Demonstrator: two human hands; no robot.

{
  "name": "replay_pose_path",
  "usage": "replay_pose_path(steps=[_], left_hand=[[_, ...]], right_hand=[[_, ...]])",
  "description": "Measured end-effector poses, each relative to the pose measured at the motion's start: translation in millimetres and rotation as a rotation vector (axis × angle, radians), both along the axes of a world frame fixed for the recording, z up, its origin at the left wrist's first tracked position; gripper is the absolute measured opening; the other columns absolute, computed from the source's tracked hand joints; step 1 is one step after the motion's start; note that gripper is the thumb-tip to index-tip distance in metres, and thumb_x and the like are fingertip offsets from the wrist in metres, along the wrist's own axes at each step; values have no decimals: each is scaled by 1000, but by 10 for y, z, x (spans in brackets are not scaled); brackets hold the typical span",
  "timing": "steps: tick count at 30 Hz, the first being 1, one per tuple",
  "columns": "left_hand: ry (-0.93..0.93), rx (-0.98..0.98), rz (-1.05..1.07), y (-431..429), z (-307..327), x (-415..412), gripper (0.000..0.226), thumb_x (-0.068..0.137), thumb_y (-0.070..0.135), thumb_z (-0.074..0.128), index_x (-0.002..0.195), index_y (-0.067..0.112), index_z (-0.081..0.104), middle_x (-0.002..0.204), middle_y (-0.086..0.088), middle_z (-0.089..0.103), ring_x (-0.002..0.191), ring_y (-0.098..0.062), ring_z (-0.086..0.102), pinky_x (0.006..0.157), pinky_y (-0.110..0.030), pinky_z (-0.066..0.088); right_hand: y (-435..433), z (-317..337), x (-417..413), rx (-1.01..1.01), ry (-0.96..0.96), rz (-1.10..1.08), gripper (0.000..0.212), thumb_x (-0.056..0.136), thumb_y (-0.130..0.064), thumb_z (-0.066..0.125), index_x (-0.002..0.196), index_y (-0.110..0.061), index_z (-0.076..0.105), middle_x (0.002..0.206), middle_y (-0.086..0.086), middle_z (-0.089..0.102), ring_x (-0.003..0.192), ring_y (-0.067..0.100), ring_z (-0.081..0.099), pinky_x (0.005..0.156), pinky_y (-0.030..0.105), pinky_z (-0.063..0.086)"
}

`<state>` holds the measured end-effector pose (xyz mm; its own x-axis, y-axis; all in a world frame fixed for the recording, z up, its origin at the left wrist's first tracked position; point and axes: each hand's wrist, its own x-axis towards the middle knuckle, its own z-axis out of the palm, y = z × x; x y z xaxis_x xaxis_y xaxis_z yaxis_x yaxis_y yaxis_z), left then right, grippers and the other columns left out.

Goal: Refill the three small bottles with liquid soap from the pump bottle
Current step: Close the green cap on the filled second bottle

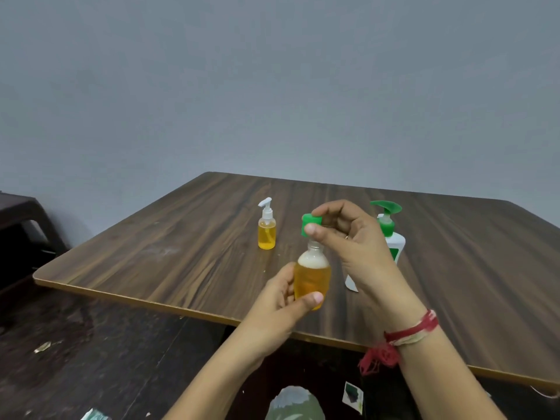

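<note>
Bottle (312, 277) upright, neck up, gripped by left hand (281, 301), right hand (357, 244) pinching green cap (310, 222)

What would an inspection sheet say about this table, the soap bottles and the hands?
Surface: wooden table, dark grain, light edge.
Job's things: small bottle nearly full of yellow soap, foam on top; green cap just above its neck; white-pump bottle standing, mostly full; big pump bottle standing at right; third small bottle not clearly seen.
Clutter: paper scraps on the floor; white item on the table, mostly hidden.
Hands: left hand grips the small bottle; right hand pinches the green cap.
Cables: nothing seen.
Surroundings: grey wall; dark furniture at left.
</note>
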<state>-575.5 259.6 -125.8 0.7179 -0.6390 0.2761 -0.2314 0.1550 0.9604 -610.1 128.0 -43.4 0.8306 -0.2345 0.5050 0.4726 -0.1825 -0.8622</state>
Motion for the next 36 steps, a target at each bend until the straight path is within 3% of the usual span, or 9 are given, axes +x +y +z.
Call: replay_pose_path(steps=[6, 11, 17, 20, 23, 25, 27, 31, 36], left_hand=[[-26, -7, 16, 21, 13, -6, 37, 83, 27, 64, 116, 13, 57, 111, -21, 63, 107, -29, 61, 92, -36, 51], [-55, -3, 12, 40, 34, -44, 45, 78, 42, 66, 115, 16, 58, 108, -18, 63, 107, -32, 60, 93, -42, 50], [-44, -10, 6, -12, 5, -86, 39, 83, 33, 66, 118, 18, 57, 106, -11, 66, 101, -21, 63, 90, -36, 53], [-26, -47, -9, -7, 29, -87, 38, 86, 25, 64, 123, 20, 56, 108, -6, 67, 103, -15, 64, 90, -30, 53], [-22, -62, 12, 23, 73, -88, 36, 87, 26, 65, 121, 18, 57, 112, -15, 65, 104, -21, 63, 86, -29, 54], [-33, -49, 28, 32, 89, -102, 37, 85, 29, 65, 120, 17, 57, 112, -17, 64, 107, -26, 62, 91, -36, 54], [-45, -32, 29, 32, 103, -129, 39, 83, 29, 65, 118, 16, 57, 112, -18, 63, 109, -29, 60, 95, -42, 51], [-56, -26, 15, 14, 135, -190, 38, 84, 29, 66, 119, 16, 56, 114, -19, 63, 109, -29, 60, 93, -39, 51], [-43, -55, 19, 44, 174, -189, 40, 86, 27, 66, 123, 16, 54, 117, -19, 62, 111, -28, 60, 92, -37, 53]], right_hand=[[-95, 100, -127, -86, 37, 28, 23, 77, 2, 70, 91, -14, 63, 99, 12, 70, 88, 16, 68, 79, 25, 56], [-96, 118, -213, -267, 107, 29, 24, 80, -3, 70, 100, -16, 69, 93, 2, 70, 88, 17, 67, 81, 27, 55], [-11, 104, -226, -544, 137, -338, 37, 63, -42, 82, 84, -25, 56, 72, -7, 57, 66, 7, 52, 61, 24, 47], [9, 49, -266, -561, 150, -365, 60, 59, -52, 81, 106, -33, 49, 103, -11, 56, 90, 1, 54, 76, 20, 47], [-45, 63, -338, -360, 103, -65, 56, 72, -33, 75, 122, -37, 51, 125, -12, 55, 114, 1, 55, 93, 19, 46], [-58, 108, -370, -405, 37, -34, 35, 83, -10, 62, 111, -29, 63, 114, -11, 66, 108, 2, 60, 92, 19, 48], [-44, 161, -365, -479, -15, -149, 37, 84, 6, 53, 97, -24, 70, 98, -13, 70, 97, 0, 63, 83, 15, 49], [-5, 225, -361, -494, -12, -239, 39, 80, 8, 49, 89, -22, 71, 87, -15, 68, 80, -5, 61, 66, 7, 43], [-11, 217, -465, -467, 21, -103, 31, 82, -1, 61, 102, -23, 70, 96, -11, 70, 91, 1, 65, 79, 15, 52]])
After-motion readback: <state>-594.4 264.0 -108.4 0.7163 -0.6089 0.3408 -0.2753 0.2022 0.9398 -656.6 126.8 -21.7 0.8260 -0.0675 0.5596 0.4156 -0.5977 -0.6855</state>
